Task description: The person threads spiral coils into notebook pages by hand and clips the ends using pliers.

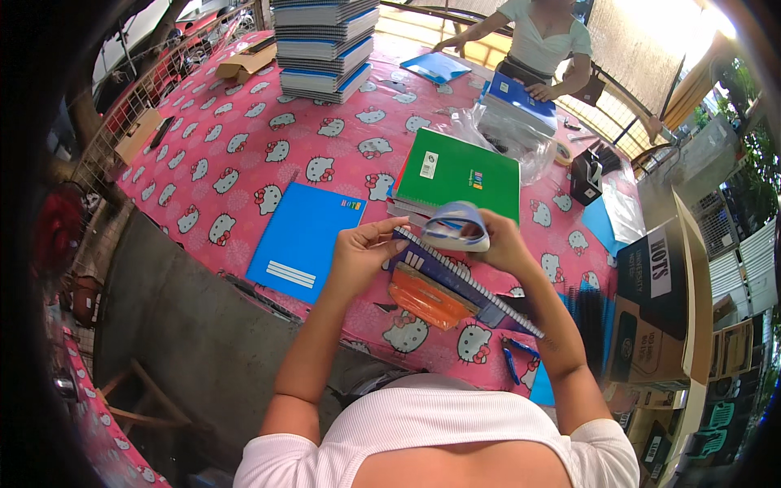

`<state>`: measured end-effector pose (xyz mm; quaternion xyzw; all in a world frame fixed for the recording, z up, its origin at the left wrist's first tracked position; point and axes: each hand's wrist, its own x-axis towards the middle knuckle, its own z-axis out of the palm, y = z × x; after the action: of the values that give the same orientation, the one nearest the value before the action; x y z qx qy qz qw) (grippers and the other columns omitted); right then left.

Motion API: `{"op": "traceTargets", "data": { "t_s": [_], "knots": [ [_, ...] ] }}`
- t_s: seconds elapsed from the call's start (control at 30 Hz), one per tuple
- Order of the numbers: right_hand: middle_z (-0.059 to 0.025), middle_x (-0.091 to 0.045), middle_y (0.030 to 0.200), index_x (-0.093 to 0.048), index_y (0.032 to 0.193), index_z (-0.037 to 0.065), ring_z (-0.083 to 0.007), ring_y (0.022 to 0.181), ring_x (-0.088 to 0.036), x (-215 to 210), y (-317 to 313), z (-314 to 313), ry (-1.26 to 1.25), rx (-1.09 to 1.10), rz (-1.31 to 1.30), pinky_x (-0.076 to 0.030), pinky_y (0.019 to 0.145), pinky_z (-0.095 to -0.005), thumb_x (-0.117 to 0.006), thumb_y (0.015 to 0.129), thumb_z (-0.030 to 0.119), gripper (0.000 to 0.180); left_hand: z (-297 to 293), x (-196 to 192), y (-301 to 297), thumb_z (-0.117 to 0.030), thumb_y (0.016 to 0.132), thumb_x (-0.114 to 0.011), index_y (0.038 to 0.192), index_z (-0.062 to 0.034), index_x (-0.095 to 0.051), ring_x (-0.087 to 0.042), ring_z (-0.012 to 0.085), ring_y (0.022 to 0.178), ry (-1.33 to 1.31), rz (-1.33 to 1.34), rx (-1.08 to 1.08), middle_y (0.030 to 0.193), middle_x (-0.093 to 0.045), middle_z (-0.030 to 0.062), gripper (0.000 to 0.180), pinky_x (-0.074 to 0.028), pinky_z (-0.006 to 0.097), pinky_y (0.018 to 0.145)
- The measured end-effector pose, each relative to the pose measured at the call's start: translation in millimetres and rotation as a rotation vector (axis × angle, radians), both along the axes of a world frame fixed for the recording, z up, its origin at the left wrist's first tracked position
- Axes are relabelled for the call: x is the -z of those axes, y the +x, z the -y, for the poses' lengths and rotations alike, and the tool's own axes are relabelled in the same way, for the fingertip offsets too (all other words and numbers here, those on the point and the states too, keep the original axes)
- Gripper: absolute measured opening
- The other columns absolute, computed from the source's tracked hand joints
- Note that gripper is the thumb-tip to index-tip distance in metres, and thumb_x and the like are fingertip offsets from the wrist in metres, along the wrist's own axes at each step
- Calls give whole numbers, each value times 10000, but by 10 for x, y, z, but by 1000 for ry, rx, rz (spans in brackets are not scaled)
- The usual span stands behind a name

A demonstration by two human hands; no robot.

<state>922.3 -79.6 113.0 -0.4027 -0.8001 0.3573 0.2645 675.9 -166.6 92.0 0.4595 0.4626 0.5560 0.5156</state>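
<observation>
Pink cloth printed with white cartoon cats covers the table (244,146) where a person works with both hands. Nearest the body, two blue pens (512,358) lie on the cloth by the table edge. Just beyond them an orange pouch (427,299) sits partly under a dark blue spiral notebook (464,281). The left hand (358,256) rests on the near corner of that notebook, fingers curled with the tips pinched against its spiral edge. The right hand (496,240) holds a roll of clear tape (455,226) above the notebook, fingers wrapped tight on the ring. To the left a light blue exercise book (305,240) lies flat. Behind the hands a green spiral notebook (460,172) tops a small pile. Further right stand a black tape dispenser (586,175) and open cardboard boxes (659,301). At the far edge rises a tall stack of notebooks (324,45), and another person (541,37) leans over a blue book (521,93).
</observation>
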Motion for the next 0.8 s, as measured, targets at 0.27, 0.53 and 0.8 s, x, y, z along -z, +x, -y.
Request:
{"op": "traceTargets", "data": {
  "t_s": [0.27, 0.53, 0.8],
  "knots": [
    [-182, -630, 1055, -594, 1074, 32, -352, 941, -611, 1120, 1800, 298, 130, 990, 541, -488, 807, -408, -762, 712, 209, 436, -152, -18, -52, -26, 795, -715, 1007, -49, -663, -598, 88, 866, 5, 136, 138, 979, -673, 49, 219, -495, 245, 768],
    [-204, -558, 1076, -542, 1153, 0, -367, 999, -534, 1094, 1241, 2269, 460, 672, 944, -424, 863, -441, -729, 752, 332, 553, -389, -140, 50, -20, 798, -721, 954, -22, -647, -602, 108, 913, 36, 256, 214, 989, -667, 78, 173, -485, 240, 818],
    [-197, -529, 1097, -528, 1185, 2, -363, 975, -532, -599, 710, 1997, 287, 478, 74, -444, 805, -434, -669, 791, 137, 439, -456, -478, 950, -25, 743, -770, 850, -8, -593, -636, 161, 826, 512, 17, 83, 920, -645, 101, 208, -520, 259, 741]
  ]
}}
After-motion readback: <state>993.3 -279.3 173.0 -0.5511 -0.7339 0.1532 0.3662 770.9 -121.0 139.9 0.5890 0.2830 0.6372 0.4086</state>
